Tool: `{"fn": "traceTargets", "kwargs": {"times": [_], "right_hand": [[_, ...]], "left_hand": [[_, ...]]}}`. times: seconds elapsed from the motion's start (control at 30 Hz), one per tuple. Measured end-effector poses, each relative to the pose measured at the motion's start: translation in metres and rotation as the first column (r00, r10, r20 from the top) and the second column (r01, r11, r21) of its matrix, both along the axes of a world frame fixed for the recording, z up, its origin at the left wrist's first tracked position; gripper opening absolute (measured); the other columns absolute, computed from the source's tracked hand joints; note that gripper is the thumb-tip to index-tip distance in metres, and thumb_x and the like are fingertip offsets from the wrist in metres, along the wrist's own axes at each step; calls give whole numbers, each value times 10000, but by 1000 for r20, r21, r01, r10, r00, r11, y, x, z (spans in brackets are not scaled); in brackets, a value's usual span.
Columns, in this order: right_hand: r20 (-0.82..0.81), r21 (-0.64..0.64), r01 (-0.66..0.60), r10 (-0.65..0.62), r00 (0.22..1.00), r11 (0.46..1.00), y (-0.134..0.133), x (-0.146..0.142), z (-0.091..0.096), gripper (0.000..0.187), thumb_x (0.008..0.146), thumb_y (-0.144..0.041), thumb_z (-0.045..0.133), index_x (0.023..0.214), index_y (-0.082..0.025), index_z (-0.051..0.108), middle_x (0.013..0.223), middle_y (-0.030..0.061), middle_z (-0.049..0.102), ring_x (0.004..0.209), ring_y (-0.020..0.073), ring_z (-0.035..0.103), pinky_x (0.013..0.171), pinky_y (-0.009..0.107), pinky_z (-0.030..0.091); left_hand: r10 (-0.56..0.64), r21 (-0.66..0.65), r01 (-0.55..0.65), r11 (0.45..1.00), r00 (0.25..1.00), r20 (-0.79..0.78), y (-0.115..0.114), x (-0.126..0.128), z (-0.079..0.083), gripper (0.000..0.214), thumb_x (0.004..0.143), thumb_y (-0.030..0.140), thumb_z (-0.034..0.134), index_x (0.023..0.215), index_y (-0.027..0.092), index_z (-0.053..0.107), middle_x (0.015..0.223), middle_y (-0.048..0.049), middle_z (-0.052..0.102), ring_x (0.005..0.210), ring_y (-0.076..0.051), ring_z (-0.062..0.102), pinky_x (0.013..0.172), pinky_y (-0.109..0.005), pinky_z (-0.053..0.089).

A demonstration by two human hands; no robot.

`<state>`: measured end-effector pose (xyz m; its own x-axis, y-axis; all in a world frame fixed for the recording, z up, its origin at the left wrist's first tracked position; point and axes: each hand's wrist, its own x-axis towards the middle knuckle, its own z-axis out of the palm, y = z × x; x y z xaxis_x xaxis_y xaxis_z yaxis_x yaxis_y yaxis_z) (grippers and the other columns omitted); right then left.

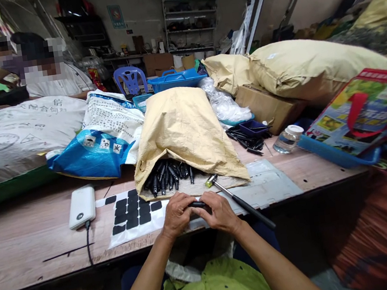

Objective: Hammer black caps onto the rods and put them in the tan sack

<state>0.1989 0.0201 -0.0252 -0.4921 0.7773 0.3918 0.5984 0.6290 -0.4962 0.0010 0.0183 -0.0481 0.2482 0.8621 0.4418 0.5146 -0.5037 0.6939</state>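
My left hand [175,213] and my right hand [219,212] meet at the table's near edge, both closed on one small black plastic part [198,205] held between them. Just behind them lies a tan woven sack [186,131] with its mouth toward me, and many black parts [167,174] spill from it. A white sheet of black square pads [133,215] lies left of my left hand. A small hammer [239,201] with a black handle lies right of my right hand.
A white power bank [81,206] with a cable sits at left on the wooden table [24,245]. Printed sacks, a cardboard box, a clear jar [288,139], a colourful bag [361,111] and more black parts [248,138] crowd the back. A person sits at far left.
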Motion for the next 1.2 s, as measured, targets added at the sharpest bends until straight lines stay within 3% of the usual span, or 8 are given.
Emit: {"fn": "traceTargets", "kwargs": {"times": [0.2, 0.37, 0.77, 1.03, 1.2], "right_hand": [[-19, -13, 10, -10, 1000, 1000, 2, -2, -2, 254, 1002, -426, 560, 904, -200, 619, 825, 40, 600, 809, 194, 543, 736, 304, 391], [-58, 3, -1, 1, 998, 1000, 4, -3, -9, 230, 996, -309, 518, 801, -210, 587, 782, 36, 589, 776, 193, 522, 720, 314, 373], [-51, 72, 67, -63, 997, 995, -3, -8, -15, 301, 942, -329, 573, 669, -217, 518, 685, 37, 562, 710, 197, 501, 697, 329, 350], [-50, 44, 120, -117, 992, 992, 1, -7, -16, 226, 938, -322, 613, 743, -214, 580, 734, 35, 618, 742, 195, 538, 707, 310, 373], [-6, 31, 120, -120, 993, 992, -3, -6, -7, 229, 925, -334, 654, 744, -212, 585, 741, 34, 621, 760, 200, 547, 720, 314, 386]], "left_hand": [[-9, -6, 9, 1000, 1000, -18, 0, 0, -2, 227, 896, 145, 617, 1043, 226, 771, 965, -56, 773, 914, -223, 640, 873, -390, 485], [1, 6, -1, 1000, 998, -58, 0, 1, -1, 223, 876, 136, 609, 995, 222, 778, 880, -56, 741, 885, -222, 614, 849, -376, 489], [-41, 34, 44, 998, 994, -100, -4, 0, 2, 210, 889, 124, 577, 912, 209, 768, 794, -55, 698, 811, -213, 589, 771, -346, 489], [-10, 42, 11, 999, 1000, -22, -4, 6, 3, 338, 858, 93, 548, 1118, 220, 723, 999, -73, 725, 968, -235, 625, 908, -408, 504], [-22, 51, 22, 998, 1000, 5, -4, 8, 6, 258, 833, 86, 528, 994, 208, 689, 954, -68, 674, 954, -229, 610, 874, -380, 498]]}}
